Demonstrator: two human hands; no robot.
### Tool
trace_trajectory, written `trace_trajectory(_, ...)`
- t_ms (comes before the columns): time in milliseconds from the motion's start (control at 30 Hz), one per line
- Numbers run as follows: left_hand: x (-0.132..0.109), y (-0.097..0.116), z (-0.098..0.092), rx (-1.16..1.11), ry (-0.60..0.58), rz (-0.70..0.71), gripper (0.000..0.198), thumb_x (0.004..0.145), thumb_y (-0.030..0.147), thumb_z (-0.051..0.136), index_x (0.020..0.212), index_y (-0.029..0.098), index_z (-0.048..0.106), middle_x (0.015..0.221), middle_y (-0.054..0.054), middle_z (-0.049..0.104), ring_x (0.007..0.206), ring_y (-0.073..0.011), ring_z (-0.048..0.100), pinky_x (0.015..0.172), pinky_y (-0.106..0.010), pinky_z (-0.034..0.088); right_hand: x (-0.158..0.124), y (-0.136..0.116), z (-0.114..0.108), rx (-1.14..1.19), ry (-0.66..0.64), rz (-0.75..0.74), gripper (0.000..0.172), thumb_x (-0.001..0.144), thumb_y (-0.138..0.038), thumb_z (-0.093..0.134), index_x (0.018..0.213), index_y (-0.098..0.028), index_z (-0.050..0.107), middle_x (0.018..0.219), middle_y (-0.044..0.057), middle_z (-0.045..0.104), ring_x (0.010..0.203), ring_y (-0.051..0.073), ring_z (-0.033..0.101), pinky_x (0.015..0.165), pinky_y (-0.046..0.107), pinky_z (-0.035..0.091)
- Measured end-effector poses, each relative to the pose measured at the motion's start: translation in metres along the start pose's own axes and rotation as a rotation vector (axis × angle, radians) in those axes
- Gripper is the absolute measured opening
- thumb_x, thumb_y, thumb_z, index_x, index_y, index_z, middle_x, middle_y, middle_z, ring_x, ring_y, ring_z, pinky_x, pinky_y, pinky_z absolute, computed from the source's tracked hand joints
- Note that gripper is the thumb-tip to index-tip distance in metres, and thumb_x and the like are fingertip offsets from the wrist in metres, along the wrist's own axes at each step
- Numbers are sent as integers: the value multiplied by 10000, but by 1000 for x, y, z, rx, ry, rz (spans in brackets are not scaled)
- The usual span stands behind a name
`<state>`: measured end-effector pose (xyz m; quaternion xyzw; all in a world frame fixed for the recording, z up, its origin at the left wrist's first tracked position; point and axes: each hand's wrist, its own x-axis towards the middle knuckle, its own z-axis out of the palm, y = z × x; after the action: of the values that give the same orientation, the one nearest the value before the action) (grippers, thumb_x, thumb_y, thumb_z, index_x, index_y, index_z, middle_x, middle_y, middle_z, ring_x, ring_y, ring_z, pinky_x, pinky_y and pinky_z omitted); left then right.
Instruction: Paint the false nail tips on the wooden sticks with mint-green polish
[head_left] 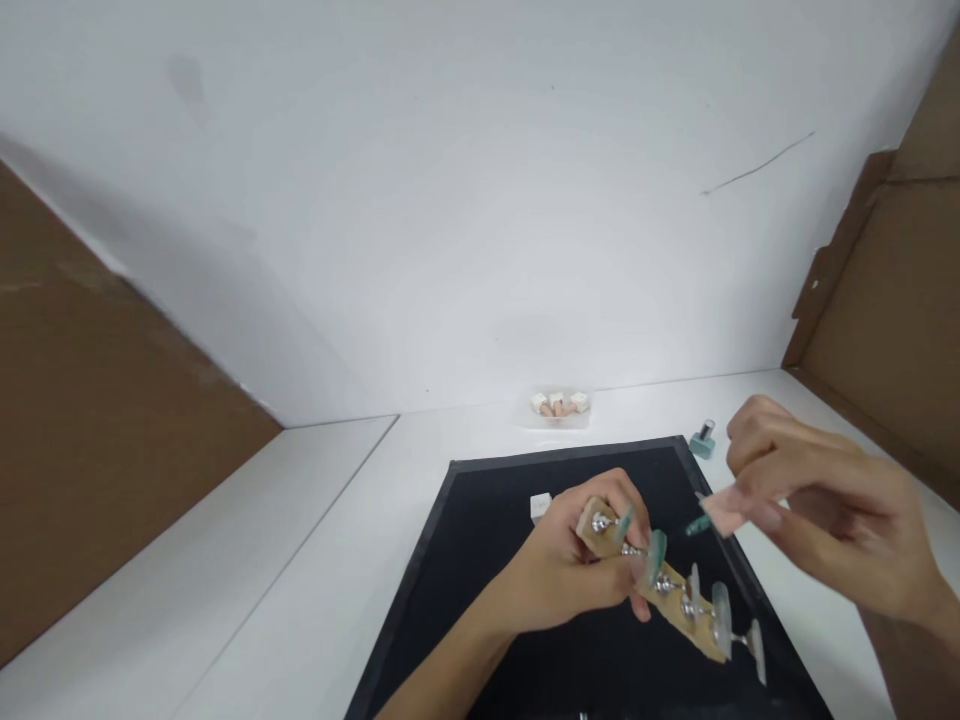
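The wooden holder (660,590) was a narrow tan strip carrying a row of small silver stands, each topped with a pale, translucent false nail tip (721,606); the ones nearest the fingers were tinted green. About six tips could be counted along it, though the blur left the exact number uncertain. It hung in the air over the black mat (480,560), slanting down toward the right, its upper end caught in the left hand (570,570). That hand came in from below with the forearm angled up, fingers curled closed around the strip and the thumb pressing on its top face. The right hand (817,520) was raised just to the right of the holder, its fingers pinched tight on a thin nail-polish brush (701,523) whose green-tipped end pointed left toward the tips, close to them but apart. On the mat lay one small white cube (540,505). Beyond the mat's far right corner stood one small teal bottle (703,439), and by the wall a shallow clear dish (559,412) held several little white and pink pieces.
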<state>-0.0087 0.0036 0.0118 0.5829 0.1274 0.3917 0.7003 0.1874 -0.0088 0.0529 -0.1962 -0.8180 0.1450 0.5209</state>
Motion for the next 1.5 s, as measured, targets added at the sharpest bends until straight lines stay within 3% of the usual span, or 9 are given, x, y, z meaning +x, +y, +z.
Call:
trace_trajectory(200,0,2,2,68,11,2,107,727,102,614,706,126,512,803,20,467,547,-36,583,491,-128,522,4,-8,5,-102,-99,-35,212,722,-6,477,760,-181,591,581,-22,492,550,115,439,538,290,358)
trace_trajectory(433,-4,4,2,125,9,-8,95,719,92,597,725,134,512,815,20,451,559,-41,573,498,-161,530,2,-2,-3,-184,-15,-13,242,733,0,490,806,-194,615,597,-18,539,550,125,456,530,298,358)
trace_trajectory(600,-1,8,1,349,38,25,171,628,61,643,706,153,521,807,12,477,579,-53,519,504,-184,490,5,-12,-2,-78,-100,-34,265,692,13,465,793,-191,601,578,-20,491,534,120,439,526,298,359)
trace_trajectory(767,0,11,4,592,20,86,184,588,33,606,687,166,526,743,4,505,651,-93,489,562,-203,415,7,-10,-1,-170,-149,-38,254,688,18,474,776,-185,598,562,-24,473,534,116,433,506,273,344)
trace_trajectory(933,-4,11,5,602,12,66,175,595,31,573,683,172,517,750,-4,507,679,-108,492,595,-227,420,1,-2,-5,-213,-88,-20,236,721,5,496,791,-186,615,572,-18,491,533,126,443,517,289,343)
trace_trajectory(1100,-3,12,2,605,30,49,169,600,36,572,695,170,533,753,-4,498,667,-101,486,578,-217,423,3,-7,-4,-130,-116,-48,250,688,15,474,771,-186,597,571,-19,468,528,122,436,512,294,345)
trace_trajectory(1233,-3,12,3,625,32,64,181,596,34,576,702,174,531,761,-5,502,672,-106,490,584,-221,428,6,-8,-3,-210,-140,-56,232,707,3,477,761,-190,595,557,-27,468,511,113,424,498,281,345)
trace_trajectory(1333,-6,10,3,636,39,83,203,594,17,560,712,177,524,765,0,498,657,-99,484,578,-219,422,3,-6,-3,-260,-83,-25,230,738,-9,485,800,-191,612,565,-24,503,514,117,438,501,285,349)
trace_trajectory(1500,-6,9,-1,632,53,113,216,591,12,583,720,177,532,766,1,504,653,-95,491,565,-208,416,3,-9,-1,-149,-87,-27,263,703,2,466,791,-199,611,562,-21,487,513,121,436,497,285,357)
